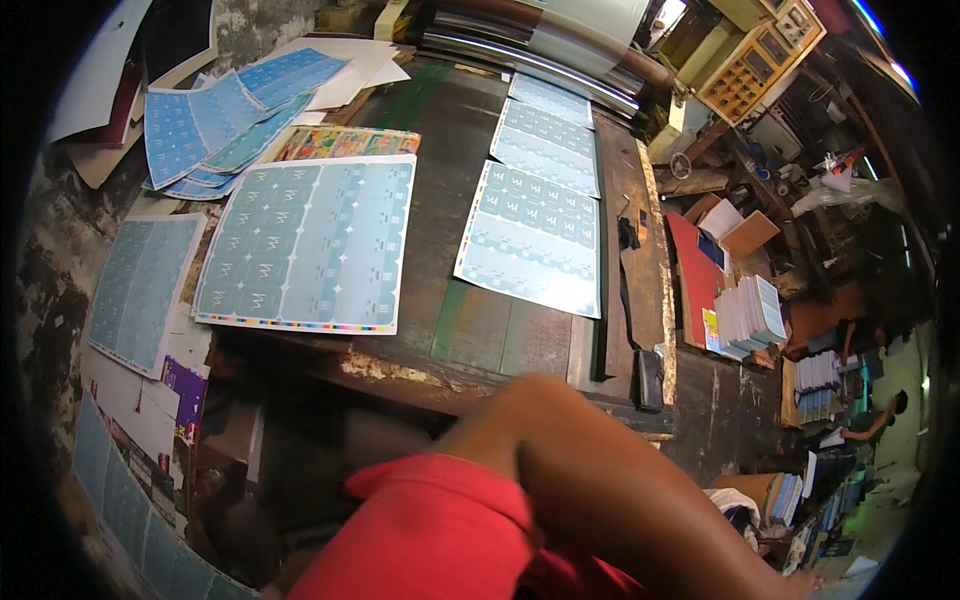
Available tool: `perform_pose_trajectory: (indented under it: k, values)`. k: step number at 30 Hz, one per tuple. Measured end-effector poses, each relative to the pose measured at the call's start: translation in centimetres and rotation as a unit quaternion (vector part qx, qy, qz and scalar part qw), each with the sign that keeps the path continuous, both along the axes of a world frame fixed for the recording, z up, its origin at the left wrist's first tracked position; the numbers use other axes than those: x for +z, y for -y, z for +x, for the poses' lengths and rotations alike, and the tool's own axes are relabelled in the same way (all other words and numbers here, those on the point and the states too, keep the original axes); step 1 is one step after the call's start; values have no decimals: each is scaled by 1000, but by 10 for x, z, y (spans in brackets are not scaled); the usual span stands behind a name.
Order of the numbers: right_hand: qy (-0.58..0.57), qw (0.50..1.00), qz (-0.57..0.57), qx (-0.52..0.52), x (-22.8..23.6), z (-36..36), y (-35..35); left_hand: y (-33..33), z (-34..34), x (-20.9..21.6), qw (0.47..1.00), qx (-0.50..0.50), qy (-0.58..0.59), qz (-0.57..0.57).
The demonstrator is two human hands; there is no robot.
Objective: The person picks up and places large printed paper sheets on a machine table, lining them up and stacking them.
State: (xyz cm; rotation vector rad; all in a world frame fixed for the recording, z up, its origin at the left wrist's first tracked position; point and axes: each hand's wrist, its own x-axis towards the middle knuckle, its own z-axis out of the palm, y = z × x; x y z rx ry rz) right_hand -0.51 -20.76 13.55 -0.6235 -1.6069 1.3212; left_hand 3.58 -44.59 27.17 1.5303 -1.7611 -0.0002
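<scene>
A bent arm of mine in a red sleeve [420,530], seemingly the left, crosses the lower middle with its elbow close to the near edge of the wooden table [450,340]. Its forearm [640,490] runs down to the lower right, where the hand is barely seen at the dark rim and its fingers cannot be made out. My right hand is out of view. Beyond the elbow lie overlapping pale blue printed sheets [530,235] in a column. A larger pale blue printed sheet [300,245] rests on the table's left part.
A machine with shiny rollers [530,60] stands at the far end, beside a control panel [765,60]. Blue sheets [215,125] pile up at the far left. Right of the table are a red board [690,270] and stacked printed cards [750,315]. Another person's arm [870,430] shows far right.
</scene>
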Motion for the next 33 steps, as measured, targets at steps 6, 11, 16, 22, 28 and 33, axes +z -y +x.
perform_pose_trajectory:
  k: [6, 11, 16, 22, 28, 33]
  values:
    - [145, 959, -90, -228, -62, 128, -19, -232, 74, -23, 871, 448, 70, -189]
    - [445, 710, -93, -538, -167, 310, -55, -408, 6, -159, 582, 783, -12, 221]
    - [629, 565, -148, -513, -225, 425, -66, -397, -31, -256, 537, 802, -55, 256]
    - [588, 430, -455, -512, -222, 506, -10, -411, -37, -259, 574, 807, -111, 82]
    - [318, 617, -242, -678, -232, 481, 30, -416, -29, -262, 504, 818, -169, -221]
    - [-176, 875, -339, -297, -143, 290, 37, -399, -21, -245, 601, 775, -121, -150]
